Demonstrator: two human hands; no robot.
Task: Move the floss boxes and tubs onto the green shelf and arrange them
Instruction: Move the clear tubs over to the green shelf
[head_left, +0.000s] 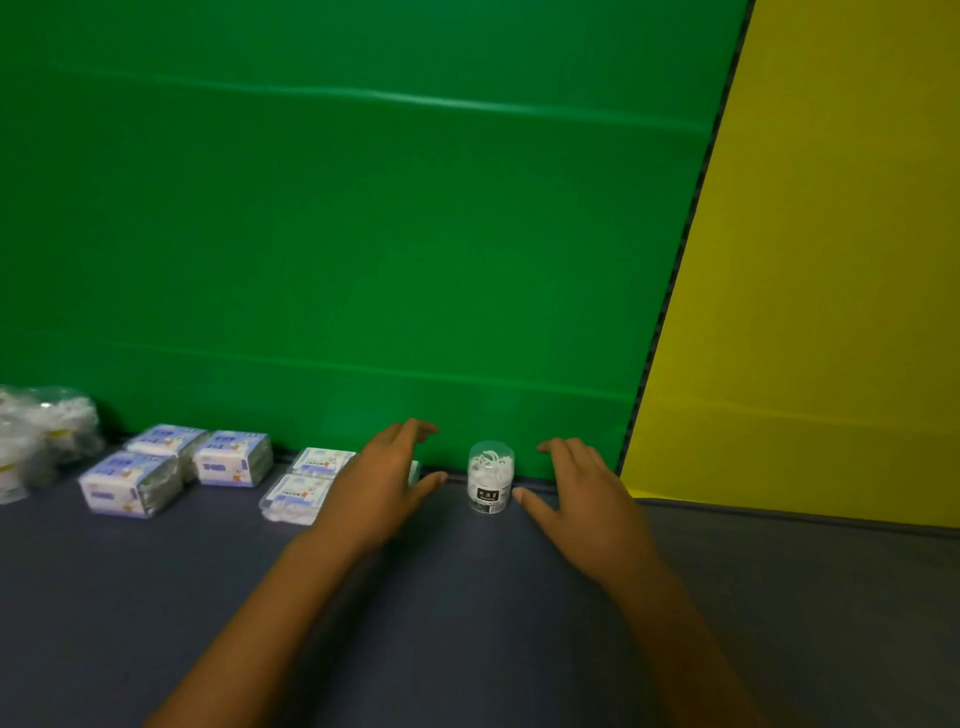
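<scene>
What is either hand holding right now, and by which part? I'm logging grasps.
Nothing. The left hand and right hand flank the small clear plastic floss tub, fingers spread, neither touching it.

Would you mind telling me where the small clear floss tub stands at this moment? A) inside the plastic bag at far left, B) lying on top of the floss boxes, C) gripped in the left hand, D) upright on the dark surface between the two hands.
D: the floss tub stands upright, with the left hand and right hand open on either side, neither touching it.
</scene>
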